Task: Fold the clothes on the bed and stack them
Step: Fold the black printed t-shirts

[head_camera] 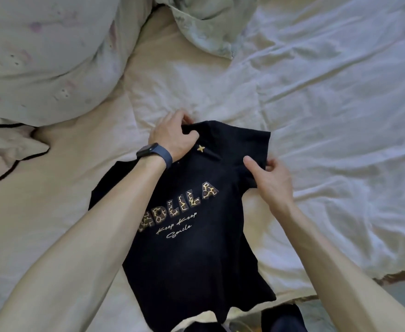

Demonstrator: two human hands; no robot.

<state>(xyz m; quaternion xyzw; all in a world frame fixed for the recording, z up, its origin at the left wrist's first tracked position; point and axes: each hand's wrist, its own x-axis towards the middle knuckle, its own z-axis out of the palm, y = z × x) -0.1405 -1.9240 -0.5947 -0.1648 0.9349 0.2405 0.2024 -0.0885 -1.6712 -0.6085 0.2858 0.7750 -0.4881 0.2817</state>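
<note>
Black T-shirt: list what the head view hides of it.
All in the head view:
- Black T-shirt: the printed word's first letters, covered by the left forearm.
- Right hand: most of its fingers, behind the sleeve.
- Dark cloth at the bottom: cut off by the frame edge; kind unclear.

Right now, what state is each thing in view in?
black T-shirt: unfolded, print side up.
left hand: grips the shirt's shoulder.
right hand: pinches the other sleeve.
bed sheet: wrinkled.
quilt: bunched up, top left.

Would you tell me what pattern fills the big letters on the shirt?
Leopard print on the letters; head view shows it best.
</note>
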